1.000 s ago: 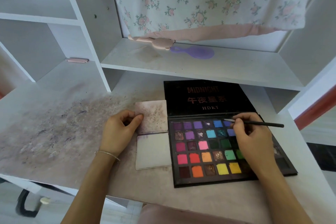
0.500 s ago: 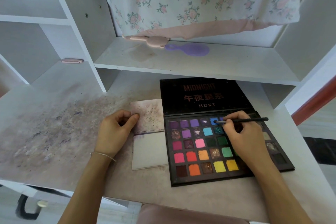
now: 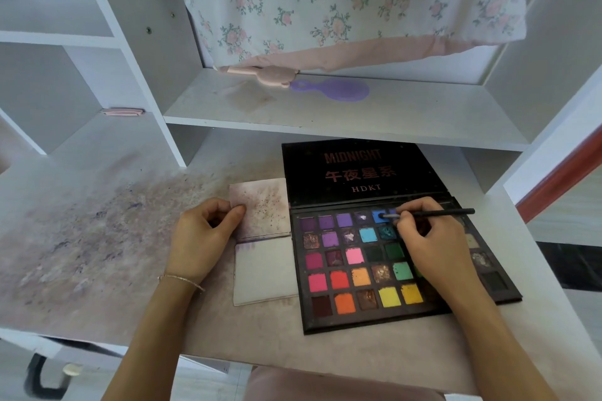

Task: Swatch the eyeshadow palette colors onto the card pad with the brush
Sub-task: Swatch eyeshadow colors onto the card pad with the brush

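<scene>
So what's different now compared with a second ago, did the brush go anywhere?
Yes. The right hand slid the brush leftward along the top row of the eyeshadow palette, so its tip went from the pans nearer the right to the bright blue pan, where it now rests. The left hand stayed pinching the upper corner of the card pad. The grip on the brush, the palette and the pad are unchanged.

The light is soft and even daylight, moderately bright, with a cool tone. Shadows are weak; a darker zone lies under the shelf [image 3: 342, 127] in the centre of the frame. No strong glare is visible. The wide lens bends straight lines near the edges. The lower left corner is blurred.
</scene>
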A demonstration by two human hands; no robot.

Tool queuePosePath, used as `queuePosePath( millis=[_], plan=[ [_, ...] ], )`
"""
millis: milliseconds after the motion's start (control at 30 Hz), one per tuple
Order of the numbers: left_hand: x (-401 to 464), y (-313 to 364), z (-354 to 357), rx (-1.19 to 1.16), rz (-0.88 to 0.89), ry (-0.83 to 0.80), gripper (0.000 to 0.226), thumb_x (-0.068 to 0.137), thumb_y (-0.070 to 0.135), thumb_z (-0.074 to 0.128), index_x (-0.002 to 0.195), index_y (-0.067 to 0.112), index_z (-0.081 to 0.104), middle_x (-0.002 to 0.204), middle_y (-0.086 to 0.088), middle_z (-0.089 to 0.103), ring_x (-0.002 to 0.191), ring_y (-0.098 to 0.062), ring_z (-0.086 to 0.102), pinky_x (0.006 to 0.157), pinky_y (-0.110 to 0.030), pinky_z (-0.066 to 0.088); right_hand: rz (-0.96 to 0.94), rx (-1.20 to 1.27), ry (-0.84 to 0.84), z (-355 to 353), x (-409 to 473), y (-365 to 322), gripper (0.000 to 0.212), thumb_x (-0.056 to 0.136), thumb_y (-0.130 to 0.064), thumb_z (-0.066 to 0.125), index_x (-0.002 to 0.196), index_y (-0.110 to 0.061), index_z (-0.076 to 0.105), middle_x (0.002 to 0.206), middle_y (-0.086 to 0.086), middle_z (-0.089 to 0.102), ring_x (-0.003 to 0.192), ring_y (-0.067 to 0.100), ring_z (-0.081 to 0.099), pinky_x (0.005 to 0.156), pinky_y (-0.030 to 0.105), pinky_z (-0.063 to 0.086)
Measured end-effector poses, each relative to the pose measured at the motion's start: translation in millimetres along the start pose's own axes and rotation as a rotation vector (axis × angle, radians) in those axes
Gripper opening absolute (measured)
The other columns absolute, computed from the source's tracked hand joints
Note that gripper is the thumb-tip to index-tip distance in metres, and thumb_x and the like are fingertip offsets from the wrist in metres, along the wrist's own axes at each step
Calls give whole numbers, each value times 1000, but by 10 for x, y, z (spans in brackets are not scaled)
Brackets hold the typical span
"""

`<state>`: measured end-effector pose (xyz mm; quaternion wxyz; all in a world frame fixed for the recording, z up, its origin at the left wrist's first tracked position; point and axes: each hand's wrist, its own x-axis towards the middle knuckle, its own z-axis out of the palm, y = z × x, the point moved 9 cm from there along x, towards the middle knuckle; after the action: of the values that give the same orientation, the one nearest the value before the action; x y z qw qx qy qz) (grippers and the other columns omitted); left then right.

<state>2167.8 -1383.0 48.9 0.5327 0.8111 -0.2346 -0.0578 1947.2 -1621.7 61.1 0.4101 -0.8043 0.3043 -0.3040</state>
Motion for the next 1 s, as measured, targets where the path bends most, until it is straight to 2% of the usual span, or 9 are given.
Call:
queuePosePath(
  millis=[100,267,367,500,600,733,800,900,1000],
  plan=[
    [-1,6,-1,5,5,4,21,82,15,65,62,21,60,65,-1,63,61,-16,55,60,-17,44,11,35,2,-11,-6,-9,22,88,-9,52,79,-29,51,79,-11,60,78,0,58,47,6,44],
    [-1,6,-3,1,1,10,20,82,16,65,64,22,61,67,2,65,62,-15,57,59,-16,45,-29,71,-30,7,-14,-171,27,89,-10,51,80,-35,49,83,-8,61,82,2,60,50,13,50],
    [-3,8,-10,-2,3,14,21,82,15,65,63,23,61,65,2,64,61,-14,56,58,-14,44,-60,112,-80,131,-52,-347,26,88,-9,52,79,-33,51,78,-9,61,79,1,60,52,17,51],
    [-5,8,2,-4,0,-3,18,83,15,64,65,18,63,68,-3,65,65,-18,58,64,-25,47,-42,217,-187,479,-162,-521,22,88,-9,52,76,-27,57,70,5,64,70,28,60,61,39,51],
    [-7,17,-1,3,2,-3,17,83,14,64,66,14,64,70,-6,65,68,-22,59,66,-30,48,-56,235,-315,801,-242,-646,20,88,-14,51,77,-29,57,70,7,64,69,27,59,59,34,48],
    [-11,28,-7,28,14,0,15,83,16,64,69,11,65,71,-6,66,70,-24,61,69,-37,50,-53,230,-460,1159,-301,-764,14,88,-17,52,82,-29,54,74,-3,66,62,0,58,53,11,43],
    [-11,31,-6,31,18,0,14,83,17,63,72,9,66,73,-7,67,72,-25,62,70,-39,51,-75,211,-472,1253,-287,-817,12,87,-19,53,81,-29,52,77,-4,66,67,-1,58,57,13,46],
    [-15,34,-2,23,23,-2,15,83,16,64,69,12,65,70,-6,65,69,-25,61,66,-35,49,-91,167,-463,1325,-262,-826,9,85,-23,54,81,-30,53,82,-5,65,79,6,62,71,26,54],
    [-14,13,-3,-4,4,0,21,83,15,64,63,19,60,65,-3,61,64,-18,55,63,-31,45,-110,168,-425,1318,-249,-810,11,85,-22,54,80,-32,53,81,-4,64,79,9,62,71,29,55]
  ],
)
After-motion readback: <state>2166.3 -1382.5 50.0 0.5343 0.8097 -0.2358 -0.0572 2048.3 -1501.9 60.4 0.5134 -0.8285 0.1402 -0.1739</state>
